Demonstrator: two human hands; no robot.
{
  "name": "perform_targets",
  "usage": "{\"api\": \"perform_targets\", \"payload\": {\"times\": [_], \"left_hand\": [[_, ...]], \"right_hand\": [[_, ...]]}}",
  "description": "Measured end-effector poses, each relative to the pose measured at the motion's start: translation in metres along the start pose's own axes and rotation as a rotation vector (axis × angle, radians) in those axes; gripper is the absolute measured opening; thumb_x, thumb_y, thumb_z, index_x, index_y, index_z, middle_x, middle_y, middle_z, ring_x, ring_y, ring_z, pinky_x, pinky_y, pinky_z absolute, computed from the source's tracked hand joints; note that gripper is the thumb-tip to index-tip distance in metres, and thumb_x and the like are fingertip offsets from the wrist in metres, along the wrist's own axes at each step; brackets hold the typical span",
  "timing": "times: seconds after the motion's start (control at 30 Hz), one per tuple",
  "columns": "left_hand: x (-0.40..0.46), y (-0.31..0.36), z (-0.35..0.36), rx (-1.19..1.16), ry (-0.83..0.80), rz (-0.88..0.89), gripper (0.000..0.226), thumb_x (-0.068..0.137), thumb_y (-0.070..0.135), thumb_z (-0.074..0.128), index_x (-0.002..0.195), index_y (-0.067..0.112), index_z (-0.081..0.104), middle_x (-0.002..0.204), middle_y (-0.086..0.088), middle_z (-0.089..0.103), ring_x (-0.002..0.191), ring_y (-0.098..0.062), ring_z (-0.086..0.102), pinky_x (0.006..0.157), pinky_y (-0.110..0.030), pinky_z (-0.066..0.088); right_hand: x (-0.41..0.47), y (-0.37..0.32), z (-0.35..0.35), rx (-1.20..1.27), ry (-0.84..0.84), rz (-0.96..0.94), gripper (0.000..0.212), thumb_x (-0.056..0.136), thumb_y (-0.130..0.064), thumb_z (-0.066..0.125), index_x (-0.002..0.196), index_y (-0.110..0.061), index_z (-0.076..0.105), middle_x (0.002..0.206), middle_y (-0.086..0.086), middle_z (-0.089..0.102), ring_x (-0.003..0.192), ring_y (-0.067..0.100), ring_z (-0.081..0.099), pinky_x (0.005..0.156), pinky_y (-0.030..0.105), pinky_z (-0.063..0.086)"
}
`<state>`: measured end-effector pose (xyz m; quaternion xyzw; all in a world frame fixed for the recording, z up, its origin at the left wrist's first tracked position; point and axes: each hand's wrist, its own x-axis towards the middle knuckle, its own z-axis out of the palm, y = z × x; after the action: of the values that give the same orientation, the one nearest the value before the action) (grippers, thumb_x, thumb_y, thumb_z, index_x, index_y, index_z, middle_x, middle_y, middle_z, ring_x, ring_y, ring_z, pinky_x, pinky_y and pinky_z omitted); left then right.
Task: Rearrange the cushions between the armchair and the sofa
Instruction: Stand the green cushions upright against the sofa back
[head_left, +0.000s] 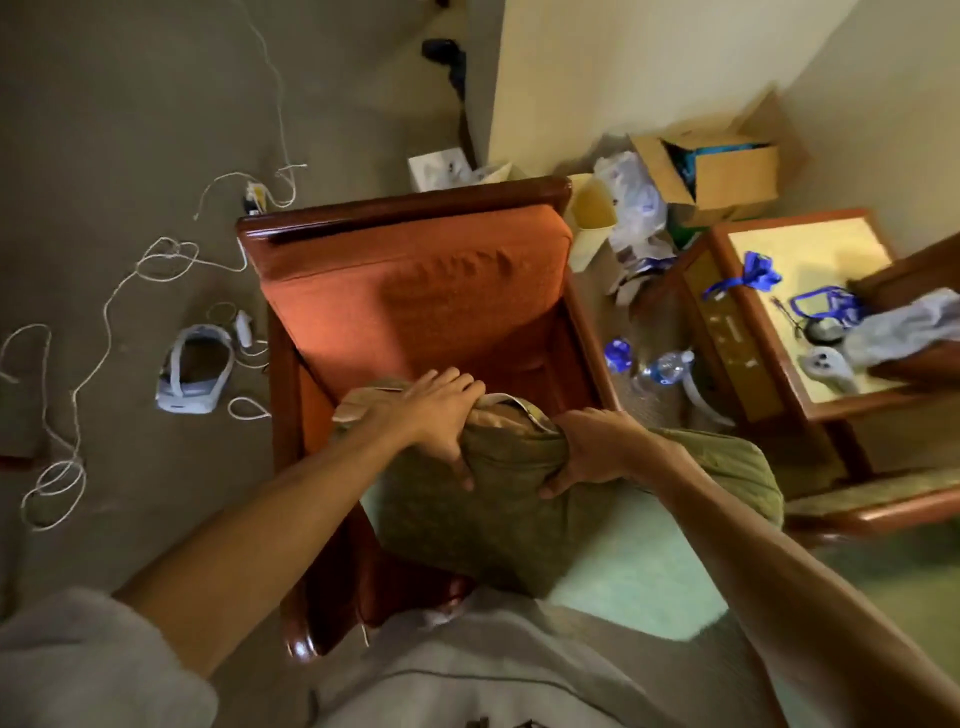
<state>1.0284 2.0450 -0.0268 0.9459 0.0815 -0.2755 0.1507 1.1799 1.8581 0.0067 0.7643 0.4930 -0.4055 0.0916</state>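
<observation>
Left hand (431, 410) and right hand (592, 447) clamped on olive cushion (498, 509) top edge above armchair (415, 291); suggest lowering level; seat flat against orange backrest.

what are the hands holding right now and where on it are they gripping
Both hands grip the olive-green cushion at its bunched far edge: left hand spread over the top corner, right hand clenching the fabric beside it, above the orange armchair.

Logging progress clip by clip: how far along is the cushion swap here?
Done: nothing that shows; the armchair holds only its orange upholstery. In hand: the left hand and right hand both grip one olive-green cushion over the seat. Left: setting it down. The sofa and other cushions are not clearly in view.
</observation>
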Motion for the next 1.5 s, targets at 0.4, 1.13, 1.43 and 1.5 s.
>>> {"api": "perform_targets", "payload": {"times": [0.4,1.13,1.43,1.5], "left_hand": [[-0.056,0.169,-0.067,0.152,0.186,0.454,0.122,0.052,0.073,0.083,0.147,0.02,0.028,0.13,-0.002,0.056,0.118,-0.024,0.054,0.103,-0.038,0.038],[0.025,0.696,-0.036,0.516,0.222,1.113,0.104,0.067,0.082,0.064,0.153,0.051,0.014,0.1,0.01,0.05,0.091,-0.012,0.046,0.079,-0.033,0.035],[0.144,0.822,0.024,0.51,0.175,1.059,0.121,0.063,0.078,0.07,0.158,0.034,0.008,0.127,0.002,0.05,0.112,-0.022,0.044,0.101,-0.037,0.032],[0.178,0.829,0.053,0.508,0.101,1.054,0.117,0.069,0.072,0.072,0.159,0.033,0.007,0.131,0.001,0.048,0.114,-0.023,0.043,0.104,-0.038,0.032]], "right_hand": [[-0.244,0.019,0.062,0.046,0.411,0.274,0.072,0.06,-0.079,0.071,0.115,-0.038,0.051,0.104,-0.016,0.065,0.099,0.017,0.062,0.073,0.033,0.038],[-0.598,0.27,0.313,0.293,0.779,0.825,0.092,0.061,-0.081,0.069,0.132,-0.027,0.046,0.121,-0.006,0.05,0.109,0.013,0.044,0.102,0.042,0.032],[-0.589,0.413,0.38,0.37,0.717,1.091,0.106,0.072,-0.068,0.073,0.151,-0.017,0.026,0.147,0.003,0.046,0.133,0.023,0.043,0.109,0.048,0.034],[-0.568,0.44,0.407,0.402,0.659,1.121,0.1,0.076,-0.06,0.073,0.152,-0.016,0.024,0.149,0.003,0.043,0.137,0.023,0.041,0.112,0.047,0.031]]}}
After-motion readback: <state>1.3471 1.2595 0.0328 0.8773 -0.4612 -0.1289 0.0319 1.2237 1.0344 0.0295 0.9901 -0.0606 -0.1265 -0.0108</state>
